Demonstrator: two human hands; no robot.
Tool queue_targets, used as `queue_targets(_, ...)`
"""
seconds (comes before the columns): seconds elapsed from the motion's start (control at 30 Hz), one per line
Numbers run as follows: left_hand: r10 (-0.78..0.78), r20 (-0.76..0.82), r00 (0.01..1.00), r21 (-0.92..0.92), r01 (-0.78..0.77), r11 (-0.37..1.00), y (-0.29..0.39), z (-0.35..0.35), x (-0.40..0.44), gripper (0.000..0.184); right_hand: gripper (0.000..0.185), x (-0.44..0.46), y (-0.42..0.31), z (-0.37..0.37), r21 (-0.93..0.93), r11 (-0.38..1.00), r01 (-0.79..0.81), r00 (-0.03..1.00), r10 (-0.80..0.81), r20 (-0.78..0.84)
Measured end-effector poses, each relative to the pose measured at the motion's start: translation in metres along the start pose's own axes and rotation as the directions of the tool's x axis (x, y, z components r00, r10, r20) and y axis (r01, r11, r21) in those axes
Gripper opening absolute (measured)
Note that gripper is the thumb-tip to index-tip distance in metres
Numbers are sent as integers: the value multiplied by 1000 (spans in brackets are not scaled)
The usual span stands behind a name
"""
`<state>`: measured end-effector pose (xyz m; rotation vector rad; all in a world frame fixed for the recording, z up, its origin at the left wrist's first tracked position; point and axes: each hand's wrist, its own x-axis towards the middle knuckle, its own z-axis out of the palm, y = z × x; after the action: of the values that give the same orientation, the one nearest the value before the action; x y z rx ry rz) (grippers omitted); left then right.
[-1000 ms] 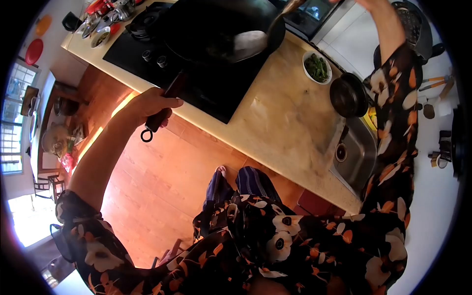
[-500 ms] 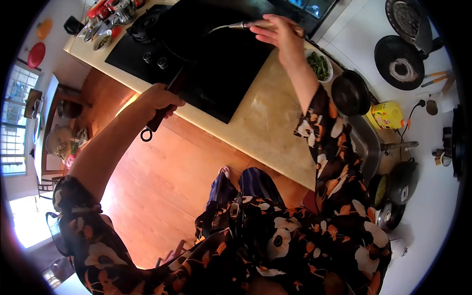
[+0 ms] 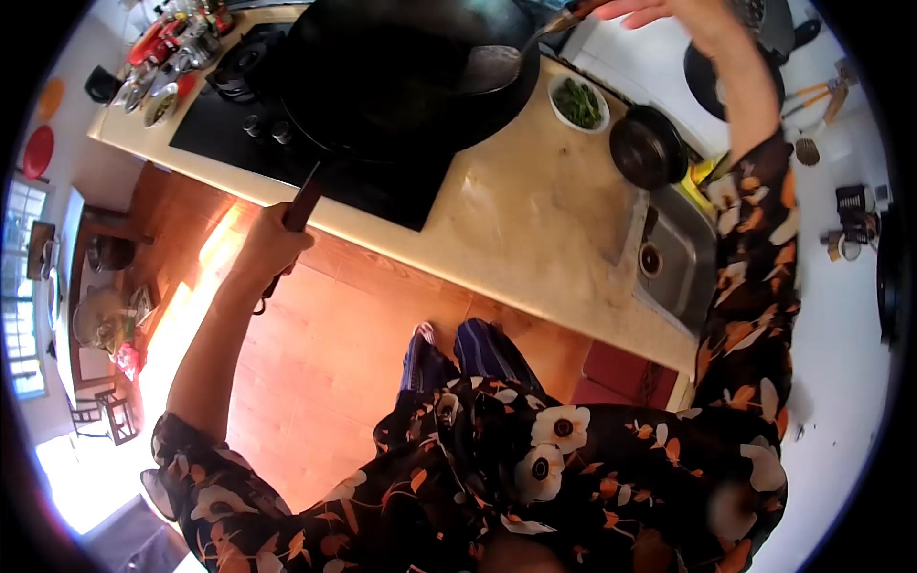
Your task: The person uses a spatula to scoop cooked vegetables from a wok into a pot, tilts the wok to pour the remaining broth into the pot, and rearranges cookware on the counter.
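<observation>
A large dark wok (image 3: 382,124) sits over the black cooktop (image 3: 401,196), its inside mostly in shadow. My left hand (image 3: 270,244) is closed around the wok's long handle (image 3: 303,202), over the counter's front edge. At the top of the view, my right hand (image 3: 659,13) grips the wooden handle of a metal wok spatula (image 3: 492,70), some fingers stretched along it and partly cut off by the frame. The spatula's blade is over the right side of the wok. Whatever food may lie in the wok is too dark to make out.
On the counter (image 3: 535,220), right of the wok, stand a white bowl of green peppers or leaves (image 3: 579,103) and a black pot (image 3: 648,146). Beyond is a sink (image 3: 683,258). Condiment bottles and bowls (image 3: 162,103) crowd the far left; pans hang at right.
My right hand has moved right and up with the spatula, whose blade now shows. My left hand and the handle appear lower and further left, as the camera view has shifted.
</observation>
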<state>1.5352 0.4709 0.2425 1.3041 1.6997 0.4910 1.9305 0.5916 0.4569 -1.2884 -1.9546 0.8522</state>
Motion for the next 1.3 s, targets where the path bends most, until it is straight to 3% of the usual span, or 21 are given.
queue_targets(0.07,-4,50,999,46,1,999,4,-2,-16,11,25,-27,-22,-16,-104,994,15,999,-12,30)
queue_targets(0.1,-2,80,997,53,-2,999,5,0,-24,11,26,-46,-30,-19,-122,992,21,999,-25,-35)
queue_targets(0.17,11,116,993,101,-23,995,9,6,-36,15,27,-72,-28,-47,-90,994,-55,998,55,-1)
queue_targets(0.23,15,180,984,119,-37,992,12,20,-45,15,25,-110,-19,-61,-47,993,-109,990,104,-93)
queue_targets(0.3,9,227,974,146,-43,988,13,36,-54,16,25,-152,5,-74,218,963,-156,987,143,76)
queue_targets(0.33,9,259,966,154,-51,987,18,47,-60,17,26,-178,14,-66,224,949,-220,969,239,-58)
queue_targets(0.37,27,286,958,171,-79,982,20,58,-64,15,35,-198,50,-91,71,959,-273,947,256,193)
queue_targets(0.4,40,312,949,213,-111,971,26,70,-69,13,33,-228,50,-60,161,946,-283,958,287,-3)
queue_targets(0.47,94,368,925,284,-208,936,32,90,-75,14,32,-279,67,-33,334,884,-328,895,404,-189)
queue_targets(0.5,101,390,915,342,-246,907,36,103,-78,14,32,-307,77,-17,469,843,-264,859,427,-282)
queue_targets(0.63,-5,538,843,402,-251,880,76,155,-94,14,33,-382,76,11,509,831,-223,627,522,-578)
queue_targets(0.73,-120,620,775,406,-187,894,109,196,-112,15,32,-432,87,-14,439,865,-242,560,494,-665)
queue_targets(0.8,-178,657,732,422,-162,892,115,225,-119,16,32,-465,87,-37,370,876,-309,548,482,-683)
queue_targets(0.97,124,720,683,275,-445,852,98,298,-115,19,29,-534,48,-105,-19,783,-622,638,493,-591)
queue_targets(1.07,151,763,628,254,-506,824,98,338,-104,17,30,-556,31,-146,-99,658,-747,594,592,-545)
queue_targets(1.17,91,764,639,261,-435,862,118,368,-112,16,31,-578,44,-178,3,655,-756,562,650,-512)
queue_targets(1.23,73,815,575,183,-375,909,124,384,-110,16,32,-593,70,-191,50,711,-702,608,634,-477)
queue_targets(1.3,65,819,570,161,-337,928,133,393,-114,18,32,-601,98,-191,273,724,-633,567,674,-474)
